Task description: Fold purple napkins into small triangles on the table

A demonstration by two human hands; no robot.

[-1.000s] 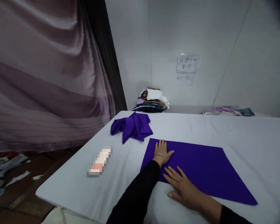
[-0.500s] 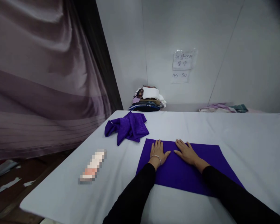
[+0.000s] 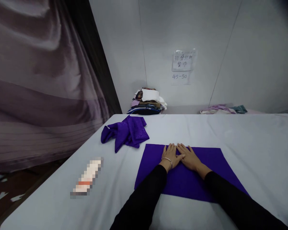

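Note:
A purple cloth napkin (image 3: pixel 156 169) lies flat on the white-covered table (image 3: pixel 105 204), its long far edge running roughly straight. My left hand (image 3: pixel 171 156) rests flat on it near the far edge, fingers stretched away from me, a thin bracelet at the wrist. Beside it my right hand (image 3: pixel 188 157) also lies flat, the two hands touching or nearly so around the thumbs. Neither hand grips anything. Part of the cloth is hidden beneath my hands and black sleeves.
A crumpled purple cloth (image 3: pixel 128 131) sits at the table's far left. Nearer, a long blurred-out object (image 3: pixel 87 177) lies on the left side. Folded clothes (image 3: pixel 147 101) are piled beyond the far edge, below handwritten paper signs (image 3: pixel 182 65). A curtain (image 3: pixel 38 95) hangs at left.
My hands have come together on the cloth: the left slid right and the right moved slightly inward. The view has shifted a little to the right.

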